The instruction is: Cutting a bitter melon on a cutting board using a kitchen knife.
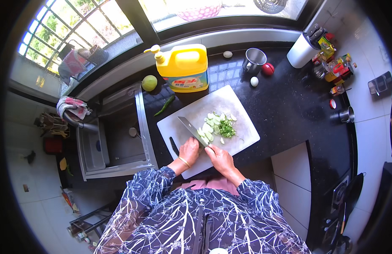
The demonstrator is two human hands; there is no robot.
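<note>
A white plastic cutting board [243, 133] lies tilted on the black countertop. On it is a pile of pale green vegetable slices [209, 124], with chopped green pieces [227, 128] beside them on the right. My right hand [220, 158] grips the handle of a kitchen knife [191, 128], whose blade points to the upper left along the slices. My left hand [189, 151], with a bangle at its wrist, has its fingers curled down close to the blade's near side. Whatever lies under those fingers is hidden.
A yellow jug with a pump [186, 68] stands behind the board, near a green chili [165, 105] and a round green vegetable [149, 83]. A steel sink [145, 127] is at the left. Back right are a metal cup [255, 58], eggs [254, 81] and a knife block [302, 52].
</note>
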